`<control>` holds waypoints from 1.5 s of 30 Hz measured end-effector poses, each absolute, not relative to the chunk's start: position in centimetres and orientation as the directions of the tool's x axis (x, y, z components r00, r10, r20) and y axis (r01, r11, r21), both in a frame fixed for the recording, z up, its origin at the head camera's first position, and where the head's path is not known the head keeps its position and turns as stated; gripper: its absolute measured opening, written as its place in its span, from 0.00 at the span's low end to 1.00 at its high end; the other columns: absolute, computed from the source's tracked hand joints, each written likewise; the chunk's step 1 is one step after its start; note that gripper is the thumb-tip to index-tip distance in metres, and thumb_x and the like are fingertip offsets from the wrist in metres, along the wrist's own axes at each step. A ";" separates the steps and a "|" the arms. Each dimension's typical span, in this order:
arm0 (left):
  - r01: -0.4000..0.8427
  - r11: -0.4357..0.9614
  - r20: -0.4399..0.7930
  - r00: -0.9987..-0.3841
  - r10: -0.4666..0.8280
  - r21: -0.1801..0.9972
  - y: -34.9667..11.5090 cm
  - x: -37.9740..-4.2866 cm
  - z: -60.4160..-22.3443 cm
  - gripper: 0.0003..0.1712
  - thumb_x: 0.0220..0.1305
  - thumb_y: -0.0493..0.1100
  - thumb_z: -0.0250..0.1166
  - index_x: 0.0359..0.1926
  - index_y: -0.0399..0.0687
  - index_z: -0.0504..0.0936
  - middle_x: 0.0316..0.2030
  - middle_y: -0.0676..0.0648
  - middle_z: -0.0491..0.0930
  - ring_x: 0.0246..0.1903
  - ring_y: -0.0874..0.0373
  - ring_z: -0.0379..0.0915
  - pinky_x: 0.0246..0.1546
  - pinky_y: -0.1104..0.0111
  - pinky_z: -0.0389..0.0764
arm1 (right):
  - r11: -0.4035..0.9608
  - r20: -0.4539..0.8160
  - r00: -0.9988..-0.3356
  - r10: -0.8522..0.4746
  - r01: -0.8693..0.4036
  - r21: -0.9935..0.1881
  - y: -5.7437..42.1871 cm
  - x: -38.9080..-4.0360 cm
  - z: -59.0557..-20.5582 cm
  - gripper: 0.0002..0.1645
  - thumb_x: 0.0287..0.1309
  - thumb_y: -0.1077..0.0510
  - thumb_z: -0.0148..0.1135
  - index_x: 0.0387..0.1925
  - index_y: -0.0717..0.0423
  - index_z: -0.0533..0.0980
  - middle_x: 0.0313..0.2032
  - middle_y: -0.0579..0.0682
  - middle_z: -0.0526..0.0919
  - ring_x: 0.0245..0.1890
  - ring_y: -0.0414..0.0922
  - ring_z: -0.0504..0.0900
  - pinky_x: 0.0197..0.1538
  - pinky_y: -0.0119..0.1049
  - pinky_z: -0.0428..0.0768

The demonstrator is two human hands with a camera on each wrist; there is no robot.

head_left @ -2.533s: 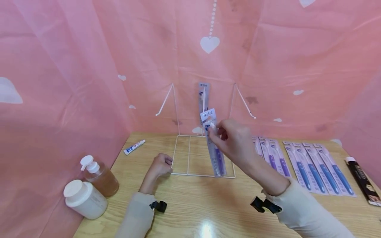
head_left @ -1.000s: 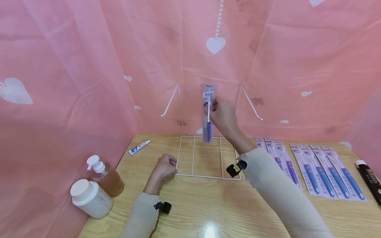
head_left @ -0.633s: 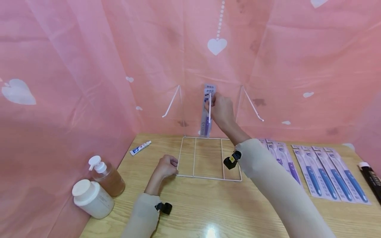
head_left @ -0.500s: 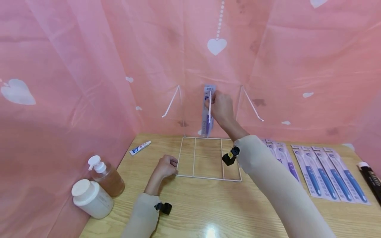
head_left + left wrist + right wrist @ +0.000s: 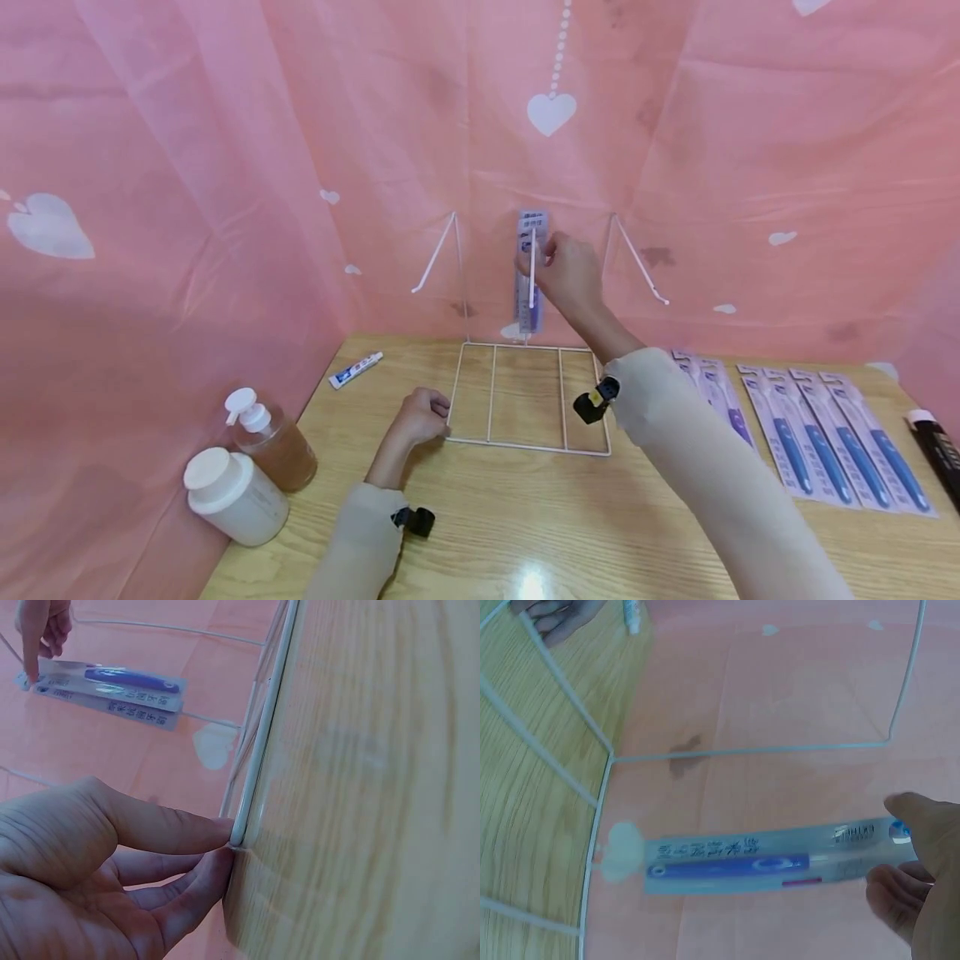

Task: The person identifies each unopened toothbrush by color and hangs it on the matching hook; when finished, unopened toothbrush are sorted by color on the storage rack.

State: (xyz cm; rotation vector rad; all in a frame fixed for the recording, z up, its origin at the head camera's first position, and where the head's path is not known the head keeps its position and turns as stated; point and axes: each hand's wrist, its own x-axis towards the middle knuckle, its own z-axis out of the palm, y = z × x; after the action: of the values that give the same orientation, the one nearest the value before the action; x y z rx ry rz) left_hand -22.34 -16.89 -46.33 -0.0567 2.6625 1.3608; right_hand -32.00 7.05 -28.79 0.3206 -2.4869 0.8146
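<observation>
My right hand (image 5: pixel 570 271) holds a packaged toothbrush (image 5: pixel 727 866) with a purple handle near its top, thumb and fingers on either side of the packet. The packet hangs at the middle hook (image 5: pixel 532 283) of a white wire rack (image 5: pixel 528 447), and the hook's tip points toward me. Just behind it hangs a second packaged toothbrush, mostly covered. Low on the left, my left hand (image 5: pixel 420 414) pinches the front left corner of the rack's base, the wire between thumb and fingers in the left wrist view.
Purple toothbrush packs (image 5: pixel 716 392), partly hidden by my right sleeve, and several blue ones (image 5: pixel 840 442) lie to the right. Beyond them is a black tube (image 5: pixel 933 450) with a white cap. Leftward stand a pump bottle (image 5: pixel 276 446), a white jar (image 5: pixel 236 500) and a toothpaste tube (image 5: pixel 356 370).
My right hand has carried the toothbrush pack up and back onto the middle hook, close to the pack behind. My left hand has stayed on the rack's corner.
</observation>
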 end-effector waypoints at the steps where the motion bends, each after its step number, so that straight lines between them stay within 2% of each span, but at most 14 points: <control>1: -0.109 0.585 -0.156 -0.987 0.031 0.804 -16.9 -22.3 -46.4 0.22 0.41 0.23 0.73 0.42 0.33 0.82 0.34 0.44 0.79 0.36 0.52 0.75 0.41 0.61 0.79 | 0.797 0.508 -0.858 -0.077 -0.359 -0.485 7.5 -31.7 -29.0 0.28 0.54 0.42 0.71 0.37 0.64 0.78 0.29 0.58 0.83 0.29 0.54 0.80 0.33 0.46 0.75; 4: -0.116 0.580 -0.163 -0.986 0.029 0.806 -16.8 -22.2 -46.5 0.22 0.41 0.23 0.73 0.42 0.33 0.82 0.34 0.44 0.79 0.36 0.52 0.75 0.41 0.61 0.79 | 0.802 0.472 -0.873 -0.118 -0.364 -0.473 9.4 -31.1 -29.9 0.34 0.54 0.38 0.70 0.43 0.65 0.78 0.33 0.59 0.84 0.31 0.54 0.81 0.33 0.47 0.77; 8: -0.099 0.583 -0.144 -0.989 0.031 0.807 -16.9 -22.2 -46.6 0.23 0.40 0.23 0.73 0.42 0.32 0.81 0.34 0.44 0.79 0.35 0.52 0.76 0.41 0.62 0.79 | 0.796 0.478 -0.862 -0.167 -0.404 -0.451 12.9 -30.9 -32.0 0.33 0.62 0.39 0.64 0.44 0.69 0.77 0.33 0.63 0.83 0.30 0.55 0.81 0.32 0.48 0.78; 11: -0.090 0.587 -0.129 -0.991 0.024 0.804 -17.2 -22.1 -46.5 0.23 0.39 0.23 0.73 0.42 0.31 0.81 0.33 0.44 0.79 0.35 0.52 0.76 0.40 0.62 0.80 | 0.831 0.430 -0.888 -0.159 -0.356 -0.427 16.0 -31.1 -33.9 0.31 0.67 0.41 0.58 0.43 0.69 0.76 0.32 0.64 0.83 0.30 0.58 0.82 0.31 0.51 0.77; 14: -0.088 0.587 -0.124 -0.992 0.021 0.804 -17.5 -22.0 -46.4 0.23 0.40 0.23 0.72 0.43 0.30 0.81 0.33 0.43 0.79 0.35 0.52 0.76 0.40 0.62 0.80 | 0.883 0.380 -0.919 -0.110 -0.265 -0.386 19.2 -31.4 -36.0 0.29 0.68 0.42 0.56 0.39 0.69 0.75 0.31 0.65 0.83 0.30 0.60 0.81 0.29 0.51 0.75; 18: -0.104 0.572 -0.138 -0.990 0.016 0.814 -17.7 -21.7 -46.3 0.23 0.40 0.23 0.72 0.43 0.30 0.81 0.34 0.43 0.79 0.35 0.51 0.76 0.40 0.62 0.80 | 0.916 0.321 -0.945 -0.067 -0.186 -0.356 22.8 -31.8 -38.5 0.29 0.66 0.44 0.57 0.36 0.72 0.75 0.29 0.67 0.81 0.27 0.60 0.78 0.25 0.49 0.73; 22: -0.117 0.558 -0.145 -0.989 0.007 0.822 -17.7 -21.5 -46.3 0.23 0.40 0.22 0.72 0.43 0.31 0.81 0.34 0.43 0.79 0.35 0.51 0.76 0.39 0.62 0.80 | 0.912 0.259 -0.964 -0.066 -0.163 -0.375 25.3 -32.1 -40.7 0.27 0.64 0.47 0.61 0.28 0.71 0.74 0.25 0.63 0.78 0.23 0.55 0.74 0.26 0.47 0.71; 25: -0.110 0.553 -0.140 -0.990 0.011 0.826 -17.7 -21.4 -46.3 0.23 0.40 0.22 0.72 0.43 0.31 0.82 0.34 0.44 0.79 0.35 0.52 0.76 0.39 0.63 0.80 | 0.911 0.192 -0.980 -0.061 -0.133 -0.391 26.4 -32.1 -42.1 0.25 0.62 0.49 0.62 0.21 0.67 0.71 0.20 0.58 0.74 0.21 0.52 0.71 0.25 0.45 0.68; 29: -0.113 0.548 -0.144 -0.989 0.014 0.829 -17.4 -21.3 -46.4 0.23 0.40 0.22 0.72 0.42 0.31 0.82 0.33 0.44 0.79 0.34 0.52 0.75 0.38 0.63 0.80 | 0.911 0.051 -0.999 -0.013 -0.033 -0.411 27.2 -31.7 -43.4 0.23 0.60 0.50 0.62 0.19 0.60 0.67 0.17 0.51 0.69 0.18 0.48 0.69 0.21 0.39 0.66; 31: -0.114 0.550 -0.148 -0.989 0.017 0.827 -17.3 -21.3 -46.3 0.23 0.40 0.22 0.73 0.42 0.31 0.82 0.33 0.44 0.78 0.34 0.52 0.75 0.38 0.63 0.79 | 0.908 0.002 -1.000 0.014 0.012 -0.420 27.5 -31.4 -43.8 0.20 0.59 0.52 0.62 0.21 0.61 0.69 0.17 0.51 0.70 0.17 0.47 0.71 0.20 0.37 0.68; 36: -0.124 0.563 -0.159 -0.987 0.013 0.817 -16.9 -21.5 -46.3 0.23 0.41 0.23 0.74 0.43 0.33 0.82 0.33 0.44 0.78 0.34 0.52 0.76 0.39 0.63 0.79 | 0.909 -0.014 -0.998 0.057 0.058 -0.414 27.8 -31.1 -44.2 0.16 0.56 0.55 0.61 0.25 0.66 0.73 0.19 0.55 0.75 0.18 0.49 0.75 0.20 0.39 0.73; 41: -0.108 0.568 -0.150 -0.988 0.028 0.816 -16.7 -21.6 -46.3 0.23 0.40 0.23 0.74 0.43 0.33 0.82 0.33 0.44 0.78 0.33 0.53 0.76 0.38 0.63 0.79 | 0.907 -0.030 -0.997 0.075 0.080 -0.414 28.0 -30.9 -44.1 0.18 0.53 0.55 0.63 0.28 0.70 0.74 0.21 0.59 0.77 0.18 0.49 0.77 0.20 0.39 0.75; 45: -0.097 0.554 -0.147 -0.988 0.047 0.827 -16.6 -21.5 -46.3 0.23 0.39 0.22 0.73 0.42 0.32 0.82 0.33 0.44 0.79 0.32 0.54 0.76 0.38 0.64 0.80 | 0.914 -0.033 -0.997 0.063 0.071 -0.399 28.2 -30.7 -44.1 0.19 0.50 0.54 0.67 0.27 0.69 0.74 0.21 0.58 0.76 0.18 0.49 0.76 0.21 0.39 0.74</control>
State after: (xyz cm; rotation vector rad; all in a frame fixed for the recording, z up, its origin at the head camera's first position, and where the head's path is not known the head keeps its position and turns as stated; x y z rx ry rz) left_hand -21.51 -16.64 -46.30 -0.0421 2.6325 1.4144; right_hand -30.73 28.19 -44.13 -0.1082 -3.0926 0.6451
